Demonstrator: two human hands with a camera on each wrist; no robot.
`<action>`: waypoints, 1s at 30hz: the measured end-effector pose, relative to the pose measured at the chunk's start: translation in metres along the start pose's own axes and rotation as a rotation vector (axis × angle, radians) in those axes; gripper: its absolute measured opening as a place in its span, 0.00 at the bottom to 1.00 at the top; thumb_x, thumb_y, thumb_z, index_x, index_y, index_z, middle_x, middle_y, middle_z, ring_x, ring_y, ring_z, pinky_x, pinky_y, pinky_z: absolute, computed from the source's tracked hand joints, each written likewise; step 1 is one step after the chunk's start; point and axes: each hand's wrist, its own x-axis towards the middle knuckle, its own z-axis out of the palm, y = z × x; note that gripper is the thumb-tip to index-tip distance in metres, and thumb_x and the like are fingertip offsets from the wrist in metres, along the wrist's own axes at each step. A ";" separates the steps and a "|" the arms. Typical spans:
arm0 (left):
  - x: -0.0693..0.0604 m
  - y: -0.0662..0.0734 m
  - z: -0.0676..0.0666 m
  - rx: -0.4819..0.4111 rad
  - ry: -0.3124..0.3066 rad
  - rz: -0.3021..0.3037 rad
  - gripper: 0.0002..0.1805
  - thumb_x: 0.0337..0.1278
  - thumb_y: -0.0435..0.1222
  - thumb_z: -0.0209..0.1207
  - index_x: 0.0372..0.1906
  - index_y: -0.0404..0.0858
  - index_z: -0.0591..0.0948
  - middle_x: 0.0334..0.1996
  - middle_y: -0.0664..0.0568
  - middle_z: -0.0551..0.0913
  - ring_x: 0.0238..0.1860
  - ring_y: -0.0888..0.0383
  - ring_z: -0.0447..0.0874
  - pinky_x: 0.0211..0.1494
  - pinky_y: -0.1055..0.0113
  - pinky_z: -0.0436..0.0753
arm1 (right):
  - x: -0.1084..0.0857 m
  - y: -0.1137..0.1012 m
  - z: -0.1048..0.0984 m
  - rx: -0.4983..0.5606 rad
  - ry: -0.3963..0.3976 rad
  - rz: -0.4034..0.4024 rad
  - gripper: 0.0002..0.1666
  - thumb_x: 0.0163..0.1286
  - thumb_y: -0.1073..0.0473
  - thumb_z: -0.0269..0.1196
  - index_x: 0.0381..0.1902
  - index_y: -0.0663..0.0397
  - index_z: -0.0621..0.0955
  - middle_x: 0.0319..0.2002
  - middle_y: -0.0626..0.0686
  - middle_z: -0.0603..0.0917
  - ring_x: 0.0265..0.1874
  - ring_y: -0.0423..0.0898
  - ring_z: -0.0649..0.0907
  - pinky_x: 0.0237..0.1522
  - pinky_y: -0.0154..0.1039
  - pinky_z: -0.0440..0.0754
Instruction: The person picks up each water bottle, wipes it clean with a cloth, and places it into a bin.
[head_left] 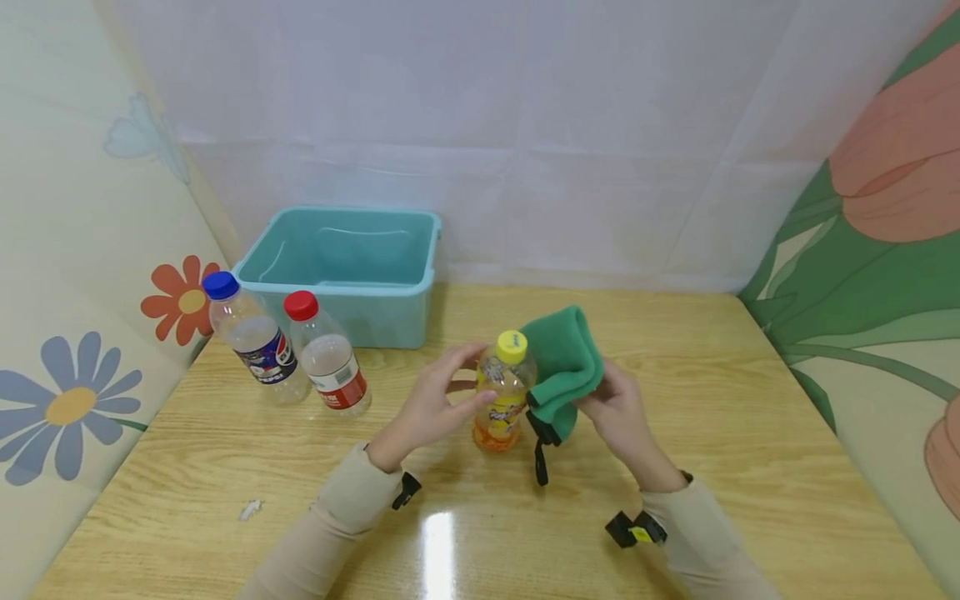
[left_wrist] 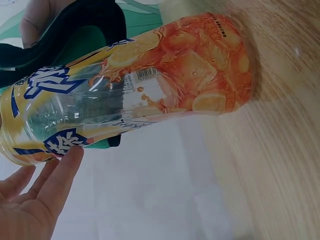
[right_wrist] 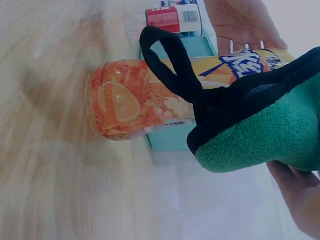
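A clear bottle with a yellow cap and orange label [head_left: 498,412] stands upright on the table; its label [left_wrist: 200,65] fills much of the left wrist view. The left hand [head_left: 437,402] is at the bottle's left side, thumb and fingers curved around its upper part; in the left wrist view that hand [left_wrist: 40,205] has fingertips at the label. The right hand [head_left: 618,412] grips a folded green cloth [head_left: 562,354] with black edging and a loop, just right of the bottle. In the right wrist view the cloth [right_wrist: 265,130] hides part of the bottle [right_wrist: 135,100].
A light blue bin [head_left: 360,312] stands at the back left. In front of it are a blue-capped bottle [head_left: 262,350] and a red-capped bottle [head_left: 330,367]. A small white scrap [head_left: 251,510] lies on the wooden table [head_left: 750,433] at the front left.
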 end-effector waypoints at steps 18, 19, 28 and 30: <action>-0.001 -0.038 0.006 -0.032 0.003 0.012 0.30 0.53 0.33 0.61 0.62 0.34 0.66 0.54 0.43 0.71 0.52 0.50 0.72 0.46 0.62 0.82 | -0.006 0.016 0.008 0.004 -0.083 0.124 0.21 0.52 0.85 0.51 0.46 0.78 0.70 0.42 0.41 0.79 0.41 0.39 0.79 0.44 0.31 0.80; -0.001 -0.037 0.006 -0.033 0.002 0.003 0.30 0.53 0.32 0.61 0.62 0.34 0.65 0.54 0.42 0.71 0.52 0.49 0.72 0.46 0.62 0.82 | -0.007 0.017 0.008 -0.005 -0.088 0.133 0.22 0.51 0.85 0.51 0.47 0.78 0.70 0.42 0.41 0.79 0.42 0.38 0.78 0.44 0.31 0.80; -0.001 -0.011 0.002 -0.014 -0.012 -0.031 0.29 0.53 0.27 0.60 0.60 0.25 0.64 0.53 0.33 0.70 0.50 0.43 0.72 0.46 0.62 0.82 | -0.013 0.027 0.013 -0.020 -0.113 0.271 0.29 0.49 0.84 0.51 0.53 0.76 0.68 0.46 0.67 0.75 0.40 0.38 0.79 0.43 0.36 0.81; -0.001 -0.004 0.001 -0.015 -0.014 -0.026 0.28 0.53 0.27 0.60 0.59 0.24 0.65 0.52 0.33 0.70 0.49 0.43 0.73 0.46 0.65 0.81 | -0.015 0.029 0.014 -0.025 -0.120 0.291 0.29 0.49 0.83 0.52 0.54 0.76 0.67 0.46 0.70 0.74 0.40 0.38 0.79 0.44 0.36 0.81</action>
